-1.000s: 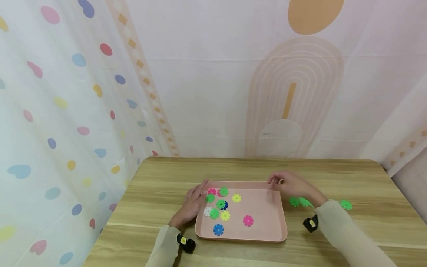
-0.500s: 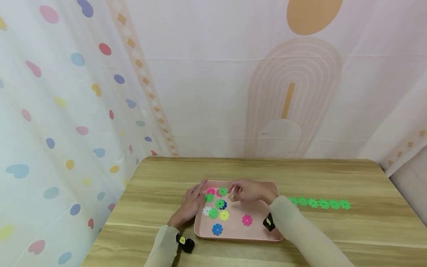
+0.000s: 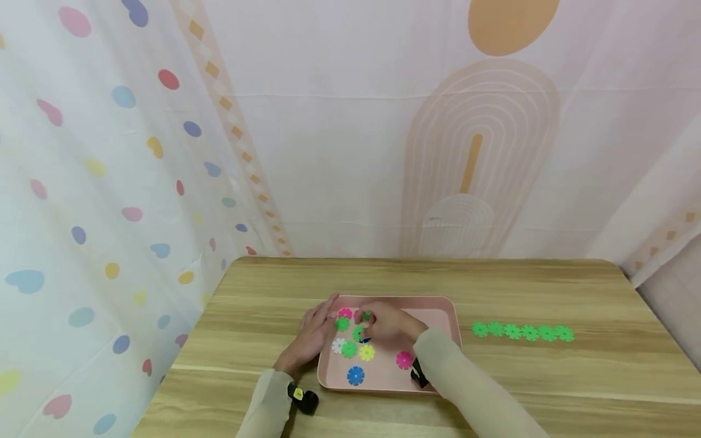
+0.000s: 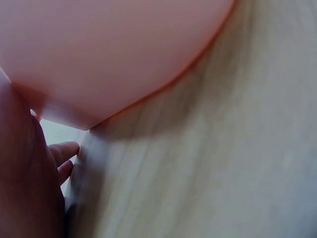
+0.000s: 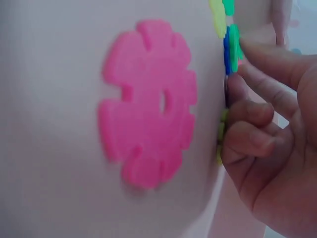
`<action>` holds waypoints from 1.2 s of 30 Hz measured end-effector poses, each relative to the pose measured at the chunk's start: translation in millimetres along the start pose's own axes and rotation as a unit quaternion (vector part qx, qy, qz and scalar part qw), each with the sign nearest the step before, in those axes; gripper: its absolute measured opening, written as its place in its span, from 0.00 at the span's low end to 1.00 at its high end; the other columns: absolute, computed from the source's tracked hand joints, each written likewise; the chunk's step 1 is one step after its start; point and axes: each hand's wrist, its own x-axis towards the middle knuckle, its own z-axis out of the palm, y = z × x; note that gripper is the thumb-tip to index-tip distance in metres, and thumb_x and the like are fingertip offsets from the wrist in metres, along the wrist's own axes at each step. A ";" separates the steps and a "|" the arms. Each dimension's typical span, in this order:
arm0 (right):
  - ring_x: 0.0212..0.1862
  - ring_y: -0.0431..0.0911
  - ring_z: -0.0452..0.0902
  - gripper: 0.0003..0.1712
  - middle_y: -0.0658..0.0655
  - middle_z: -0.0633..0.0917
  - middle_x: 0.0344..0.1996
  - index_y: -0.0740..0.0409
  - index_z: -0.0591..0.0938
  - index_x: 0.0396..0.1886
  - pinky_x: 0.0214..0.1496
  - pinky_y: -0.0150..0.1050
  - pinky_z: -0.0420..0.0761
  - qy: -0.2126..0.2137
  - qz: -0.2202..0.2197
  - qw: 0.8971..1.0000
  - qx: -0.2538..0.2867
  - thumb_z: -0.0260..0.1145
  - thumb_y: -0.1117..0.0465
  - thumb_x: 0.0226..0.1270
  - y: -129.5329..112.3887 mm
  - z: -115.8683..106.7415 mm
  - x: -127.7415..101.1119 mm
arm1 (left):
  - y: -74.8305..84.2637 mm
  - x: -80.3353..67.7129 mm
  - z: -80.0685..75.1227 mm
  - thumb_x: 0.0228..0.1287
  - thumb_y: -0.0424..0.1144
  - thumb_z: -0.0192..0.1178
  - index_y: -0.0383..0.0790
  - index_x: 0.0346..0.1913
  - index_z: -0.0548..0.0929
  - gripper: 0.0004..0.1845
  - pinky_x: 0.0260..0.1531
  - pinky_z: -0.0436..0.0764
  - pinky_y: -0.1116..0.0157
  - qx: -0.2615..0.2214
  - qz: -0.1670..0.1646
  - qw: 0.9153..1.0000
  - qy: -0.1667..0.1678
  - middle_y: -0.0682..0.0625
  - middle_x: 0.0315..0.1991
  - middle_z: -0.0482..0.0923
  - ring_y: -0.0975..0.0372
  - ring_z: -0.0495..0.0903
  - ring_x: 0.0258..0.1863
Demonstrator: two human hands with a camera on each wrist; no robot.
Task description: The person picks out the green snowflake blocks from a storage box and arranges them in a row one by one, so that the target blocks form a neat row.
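In the head view my left hand (image 3: pixel 309 336) rests on the left rim of a pink tray (image 3: pixel 383 382), fingers mostly straight. The left wrist view shows its fingers (image 4: pixel 64 151) beside the tray wall. Over the tray, my right hand (image 3: pixel 386 321) has thumb and forefinger at a green notched plastic disc (image 3: pixel 358 333), which overlaps a dark blue disc (image 3: pixel 365 340). Seen from the right wrist, they pinch the green disc (image 5: pixel 235 47) at its edge, the other fingers curled. Part of the tray's back-left area is hidden under this hand.
Pink discs (image 3: pixel 404 360), a blue disc (image 3: pixel 355 375), a yellow disc (image 3: pixel 367 353), a white disc (image 3: pixel 338 345) and more green discs (image 3: pixel 348 349) lie in the tray. Right of it, a row of several green discs (image 3: pixel 529 333) lies on the wooden table (image 3: pixel 547 377).
My right hand has moved left from the tray's back-right corner to the discs at its left, uncovering the green row on the table. My left hand has stayed at the left rim.
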 end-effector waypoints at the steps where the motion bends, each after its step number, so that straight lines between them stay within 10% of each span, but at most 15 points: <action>1: 0.36 0.43 0.70 0.10 0.50 0.79 0.39 0.51 0.81 0.40 0.41 0.36 0.73 0.005 0.002 1.000 0.002 0.68 0.65 0.58 0.0 1.3 0.6 | 0.0 0.1 -0.2 0.72 0.58 0.34 0.70 0.71 0.50 0.26 0.62 0.44 0.36 0.001 0.000 1.000 0.001 0.53 0.72 0.50 0.53 0.43 0.70; 36: 0.30 0.44 0.70 0.09 0.52 0.78 0.30 0.55 0.78 0.36 0.29 0.33 0.72 0.013 0.021 0.998 0.060 0.59 0.72 0.60 -10.3 -9.8 -10.0 | -0.1 1.9 1.0 0.73 0.58 0.34 0.67 0.72 0.49 0.26 0.62 0.43 0.36 0.002 -0.006 1.000 0.001 0.51 0.73 0.50 0.52 0.43 0.70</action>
